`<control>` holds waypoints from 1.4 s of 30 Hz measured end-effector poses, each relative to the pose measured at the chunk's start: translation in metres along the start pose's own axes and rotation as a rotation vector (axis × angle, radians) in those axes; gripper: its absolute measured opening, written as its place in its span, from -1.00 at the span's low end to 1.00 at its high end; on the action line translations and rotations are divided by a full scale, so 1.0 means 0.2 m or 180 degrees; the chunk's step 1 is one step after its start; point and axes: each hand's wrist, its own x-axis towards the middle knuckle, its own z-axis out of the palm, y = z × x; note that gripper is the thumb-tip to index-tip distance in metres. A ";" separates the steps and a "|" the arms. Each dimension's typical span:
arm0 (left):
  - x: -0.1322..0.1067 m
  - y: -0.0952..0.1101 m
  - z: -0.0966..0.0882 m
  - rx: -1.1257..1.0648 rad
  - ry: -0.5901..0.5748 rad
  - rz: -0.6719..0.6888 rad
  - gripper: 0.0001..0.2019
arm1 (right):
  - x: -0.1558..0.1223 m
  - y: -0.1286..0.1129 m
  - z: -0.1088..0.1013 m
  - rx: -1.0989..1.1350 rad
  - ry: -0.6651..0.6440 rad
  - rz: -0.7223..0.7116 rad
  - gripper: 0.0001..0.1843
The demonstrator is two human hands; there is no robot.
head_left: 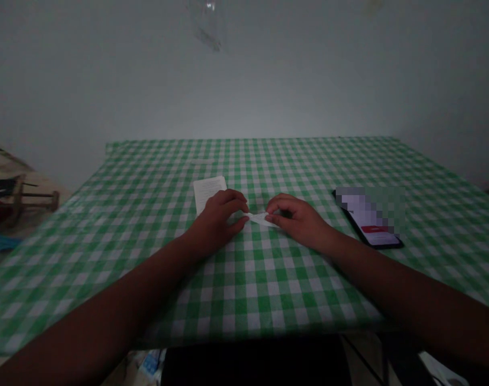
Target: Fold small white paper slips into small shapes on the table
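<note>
Paper (pixel 260 217): one small white piece, at the dial's centre, over a green-and-white checked tablecloth (pixel 260 300). Left hand (pixel 222 217): at nine o'clock of it, thumb and forefinger pinching its tip. Right hand (pixel 296 219): at three o'clock, thumb and forefinger pinching the broader end. Two-ended hold, presumably to keep so slight a thing steady; forearms enter from seven and five o'clock. Printed sheet (pixel 208 187): at ten o'clock, partly hidden by the left hand, seemingly kept within reach. Phone (pixel 369 222): screen up, at three o'clock, beyond the right hand, likely laid there to leave the middle free. Appearance of the piece, from where I stand: pale, narrow, tapering toward nine o'clock; too small and dim to tell creases, or whether it touches the tablecloth.
</note>
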 end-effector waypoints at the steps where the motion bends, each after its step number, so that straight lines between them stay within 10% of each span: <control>1: 0.00 0.00 0.00 -0.0011 0.0036 0.0006 -0.87 | 0.00 0.00 0.00 0.0024 -0.0008 -0.0007 -0.95; 29: -0.01 0.03 0.03 -0.0230 -0.0109 0.0299 -0.91 | -0.03 -0.01 0.02 -0.0999 -0.0054 -0.0884 -0.91; 42: 0.00 0.07 0.00 0.0071 0.0166 0.0213 -0.98 | -0.02 0.01 0.03 -0.0537 0.0038 -0.0602 -0.94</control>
